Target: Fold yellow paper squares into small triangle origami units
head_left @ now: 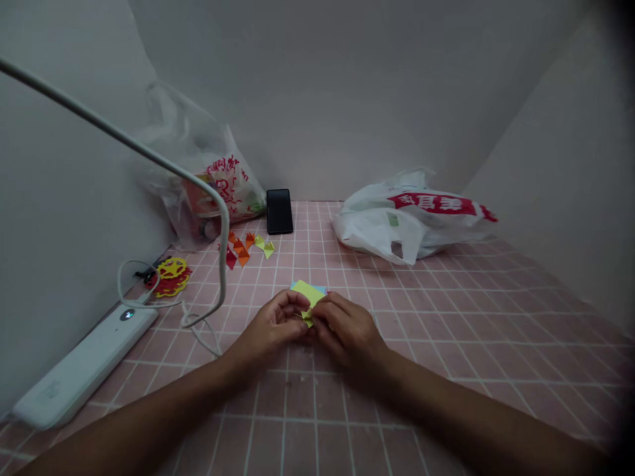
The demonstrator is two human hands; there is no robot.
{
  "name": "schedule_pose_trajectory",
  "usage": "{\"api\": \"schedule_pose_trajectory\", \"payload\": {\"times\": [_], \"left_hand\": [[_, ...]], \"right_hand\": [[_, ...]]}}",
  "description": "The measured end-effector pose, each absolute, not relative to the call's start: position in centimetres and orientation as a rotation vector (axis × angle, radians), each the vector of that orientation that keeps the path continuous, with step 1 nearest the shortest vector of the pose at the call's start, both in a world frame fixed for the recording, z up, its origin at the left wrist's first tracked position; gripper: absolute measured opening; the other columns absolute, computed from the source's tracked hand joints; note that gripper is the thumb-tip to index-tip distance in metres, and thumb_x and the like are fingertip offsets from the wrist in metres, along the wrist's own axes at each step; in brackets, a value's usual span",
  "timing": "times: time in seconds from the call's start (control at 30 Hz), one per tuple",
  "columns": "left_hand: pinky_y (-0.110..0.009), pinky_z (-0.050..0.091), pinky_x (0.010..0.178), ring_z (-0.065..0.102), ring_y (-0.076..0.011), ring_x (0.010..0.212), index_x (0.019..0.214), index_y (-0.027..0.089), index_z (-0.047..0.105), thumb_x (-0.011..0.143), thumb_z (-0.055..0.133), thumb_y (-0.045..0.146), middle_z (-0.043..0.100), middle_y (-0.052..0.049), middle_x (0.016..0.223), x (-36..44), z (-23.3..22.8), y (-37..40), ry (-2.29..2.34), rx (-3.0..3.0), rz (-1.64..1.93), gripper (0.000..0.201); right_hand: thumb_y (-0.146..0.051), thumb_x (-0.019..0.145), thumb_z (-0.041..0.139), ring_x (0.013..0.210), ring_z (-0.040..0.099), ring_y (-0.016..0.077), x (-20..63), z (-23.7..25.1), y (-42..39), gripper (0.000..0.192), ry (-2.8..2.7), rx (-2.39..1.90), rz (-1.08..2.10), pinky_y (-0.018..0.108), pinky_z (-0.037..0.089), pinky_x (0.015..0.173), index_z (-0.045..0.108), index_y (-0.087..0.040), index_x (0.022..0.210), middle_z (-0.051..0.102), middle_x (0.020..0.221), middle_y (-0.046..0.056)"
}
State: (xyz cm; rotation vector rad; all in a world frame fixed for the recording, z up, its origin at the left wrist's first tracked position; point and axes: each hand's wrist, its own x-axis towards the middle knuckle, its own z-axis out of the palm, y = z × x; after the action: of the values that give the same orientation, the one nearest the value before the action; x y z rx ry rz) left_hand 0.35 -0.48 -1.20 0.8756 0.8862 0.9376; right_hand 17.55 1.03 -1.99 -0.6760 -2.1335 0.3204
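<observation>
My left hand (272,328) and my right hand (347,330) meet low over a pink checked tabletop (446,317). Together they pinch a small yellow-green piece of paper (307,291), which is partly folded between the fingertips. A light blue sheet (321,289) peeks out just behind it. The fingers hide the lower part of the yellow paper.
Small folded paper triangles (245,247) in red, orange and yellow lie at the back left, near a black phone (279,211). Two plastic bags sit at the back, one at left (208,178), one at right (411,215). A white lamp base (84,363), its arm and cable stand left, beside paper cut-outs (171,276).
</observation>
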Motion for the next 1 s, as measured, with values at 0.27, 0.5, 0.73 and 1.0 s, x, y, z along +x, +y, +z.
{"api": "schedule_pose_trajectory", "payload": {"times": [0.27, 0.5, 0.73, 1.0], "left_hand": [[-0.024, 0.043, 0.065, 0.058, -0.0106, 0.068, 0.092, 0.016, 0.054, 0.072, 0.076, 0.024, 0.062, 0.0, 0.079, 0.22, -1.73, -0.16, 0.879, 0.926, 0.953, 0.031], [-0.025, 0.044, 0.07, 0.057, -0.0113, 0.075, 0.086, 0.016, 0.057, 0.071, 0.076, 0.023, 0.06, 0.001, 0.08, 0.05, -1.43, 0.08, 0.888, 1.057, 1.071, 0.025], [-0.025, 0.043, 0.069, 0.056, -0.0107, 0.071, 0.083, 0.016, 0.058, 0.072, 0.071, 0.019, 0.059, 0.002, 0.077, 0.12, -1.13, 0.1, 0.938, 1.144, 1.082, 0.018], [-0.026, 0.045, 0.066, 0.057, -0.0125, 0.069, 0.083, 0.017, 0.058, 0.077, 0.062, 0.022, 0.059, 0.001, 0.077, -0.12, -0.84, -0.23, 1.113, 1.347, 1.081, 0.009]], "right_hand": [[-0.008, 0.092, 0.047, 0.071, 0.054, 0.0184, 17.5, -2.0, 0.86, 0.015, -2.097, -0.671, 0.357, 0.032, 0.046, 0.065, 0.055, -0.016, 0.083, 0.057, 0.077, 0.007], [-0.008, 0.093, 0.048, 0.075, 0.056, 0.0187, 17.61, -2.09, 1.01, 0.012, -2.079, -0.647, 0.39, 0.032, 0.048, 0.066, 0.058, -0.015, 0.091, 0.06, 0.082, 0.008], [-0.01, 0.093, 0.048, 0.074, 0.056, 0.0189, 17.73, -2.03, 1.17, 0.012, -2.1, -0.654, 0.378, 0.033, 0.048, 0.066, 0.059, -0.015, 0.09, 0.06, 0.082, 0.009], [-0.01, 0.092, 0.047, 0.078, 0.057, 0.0203, 17.85, -1.84, 1.02, 0.012, -2.091, -0.648, 0.392, 0.034, 0.048, 0.068, 0.058, -0.015, 0.091, 0.061, 0.084, 0.009]]}}
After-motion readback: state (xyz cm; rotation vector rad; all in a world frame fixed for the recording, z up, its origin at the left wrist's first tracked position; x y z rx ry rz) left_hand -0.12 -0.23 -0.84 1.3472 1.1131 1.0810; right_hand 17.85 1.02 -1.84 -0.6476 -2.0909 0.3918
